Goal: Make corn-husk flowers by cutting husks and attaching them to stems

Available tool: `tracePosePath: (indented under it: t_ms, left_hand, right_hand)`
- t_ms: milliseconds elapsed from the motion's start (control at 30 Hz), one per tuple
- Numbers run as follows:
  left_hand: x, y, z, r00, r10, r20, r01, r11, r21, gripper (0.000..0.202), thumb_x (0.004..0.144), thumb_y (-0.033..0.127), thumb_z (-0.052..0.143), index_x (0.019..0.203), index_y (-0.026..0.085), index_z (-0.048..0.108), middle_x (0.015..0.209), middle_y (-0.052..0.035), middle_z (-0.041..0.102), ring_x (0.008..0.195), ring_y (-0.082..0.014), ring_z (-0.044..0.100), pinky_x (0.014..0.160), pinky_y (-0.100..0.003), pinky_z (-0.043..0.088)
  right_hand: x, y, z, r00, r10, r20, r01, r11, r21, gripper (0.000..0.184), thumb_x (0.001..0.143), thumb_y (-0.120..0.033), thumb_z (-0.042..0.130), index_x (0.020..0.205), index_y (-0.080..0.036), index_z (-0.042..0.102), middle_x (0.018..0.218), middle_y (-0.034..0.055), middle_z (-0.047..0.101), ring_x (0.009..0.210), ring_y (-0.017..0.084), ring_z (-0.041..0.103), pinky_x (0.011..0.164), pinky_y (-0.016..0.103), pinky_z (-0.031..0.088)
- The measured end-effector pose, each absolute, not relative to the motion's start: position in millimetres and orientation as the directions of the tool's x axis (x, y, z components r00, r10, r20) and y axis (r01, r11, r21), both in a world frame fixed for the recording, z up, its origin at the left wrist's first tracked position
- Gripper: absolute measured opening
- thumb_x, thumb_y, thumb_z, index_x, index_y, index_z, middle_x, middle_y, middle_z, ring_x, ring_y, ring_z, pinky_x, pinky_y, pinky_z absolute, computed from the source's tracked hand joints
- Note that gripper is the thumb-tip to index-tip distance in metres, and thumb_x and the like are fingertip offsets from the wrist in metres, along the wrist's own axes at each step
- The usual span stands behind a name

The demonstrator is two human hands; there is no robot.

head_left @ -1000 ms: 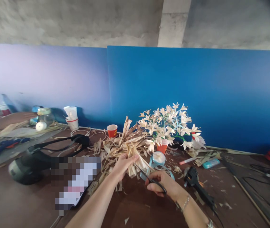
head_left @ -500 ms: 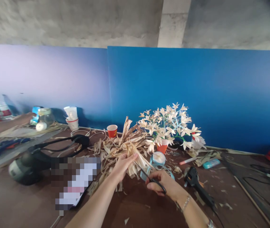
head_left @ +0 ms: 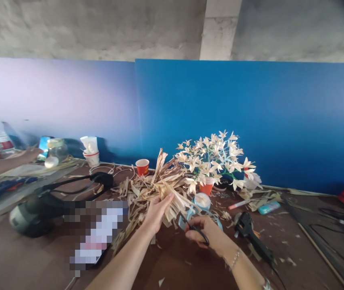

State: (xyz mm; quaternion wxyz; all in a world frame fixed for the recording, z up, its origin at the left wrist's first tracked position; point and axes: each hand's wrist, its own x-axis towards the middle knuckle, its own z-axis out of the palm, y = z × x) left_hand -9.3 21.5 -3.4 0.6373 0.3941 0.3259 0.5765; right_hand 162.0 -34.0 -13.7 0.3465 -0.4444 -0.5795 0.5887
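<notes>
Pale dried corn husk (head_left: 171, 207) is pinched between the thumb and fingers of my left hand (head_left: 157, 211). Just to its right, my right hand (head_left: 202, 230) grips black-handled scissors (head_left: 201, 235), the blades pointing up and left toward the husk's lower edge. Behind my left hand lies a heap of dry husk strips (head_left: 135, 193). Cream star-shaped flowers (head_left: 211, 155) on thin stems stand in a red-and-white paper cup (head_left: 207, 187). A roll of light blue tape or ribbon (head_left: 202, 200) sits below that cup, partly behind my right hand.
A black glue gun (head_left: 252, 237) with a cord lies right of my right hand, near a turquoise object (head_left: 269, 208). A pixelated rectangle (head_left: 96, 237) and a dark strapped device (head_left: 36, 213) lie left. Another person's arm (head_left: 11, 161) reaches in at far left. A red paper cup (head_left: 142, 166) stands behind.
Both hands stay almost where they were. The scissors have shifted slightly, their blades a little farther from the husk. The other person's hand at far left has moved slightly.
</notes>
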Motion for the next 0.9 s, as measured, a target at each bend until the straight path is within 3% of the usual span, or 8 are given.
tracePosePath:
  t_ms: [167, 367, 600, 900]
  left_hand:
    - [-5, 21, -7, 0.035, 0.998, 0.047, -0.480, -0.025, 0.877, 0.029, 0.061, 0.038, 0.071, 0.073, 0.012, 0.066, 0.053, 0.0001, 0.061, 0.048, -0.0119, 0.056, 0.050, -0.022, 0.042]
    - [-1, 18, -8, -0.069, 0.997, 0.026, -0.490, -0.057, 0.870, 0.032, 0.055, 0.041, 0.074, 0.058, 0.012, 0.060, 0.040, 0.0052, 0.049, 0.036, -0.0067, 0.045, 0.040, -0.019, 0.032]
    - [-7, 25, -9, -0.019, 1.000, 0.025, -0.508, -0.031, 0.861, 0.030, 0.060, 0.037, 0.073, 0.073, 0.011, 0.065, 0.049, 0.0010, 0.058, 0.048, -0.0120, 0.056, 0.046, -0.020, 0.040]
    - [-17, 34, -6, -0.033, 0.999, 0.028, -0.475, -0.040, 0.879, 0.034, 0.055, 0.038, 0.075, 0.074, 0.011, 0.066, 0.054, -0.0022, 0.063, 0.050, -0.0143, 0.059, 0.047, -0.021, 0.041]
  right_hand:
    - [157, -34, -16, -0.309, 0.944, -0.117, 0.099, -0.090, -0.991, 0.032, 0.061, -0.039, 0.071, 0.073, -0.012, 0.059, 0.045, -0.0076, 0.041, 0.034, 0.001, 0.029, 0.032, 0.016, 0.018]
    - [148, -39, -11, -0.258, 0.955, -0.146, 0.057, -0.135, -0.989, 0.033, 0.057, -0.038, 0.073, 0.070, -0.012, 0.058, 0.047, -0.0072, 0.044, 0.033, 0.001, 0.029, 0.031, 0.016, 0.018]
    - [159, -35, -13, -0.370, 0.917, -0.149, 0.084, -0.127, -0.988, 0.028, 0.062, -0.034, 0.069, 0.075, -0.012, 0.057, 0.040, -0.0076, 0.046, 0.031, 0.003, 0.036, 0.032, 0.015, 0.024]
    - [164, -32, -16, -0.390, 0.907, -0.159, 0.067, -0.144, -0.987, 0.028, 0.062, -0.033, 0.068, 0.077, -0.012, 0.056, 0.042, -0.0070, 0.048, 0.034, 0.004, 0.039, 0.033, 0.015, 0.031]
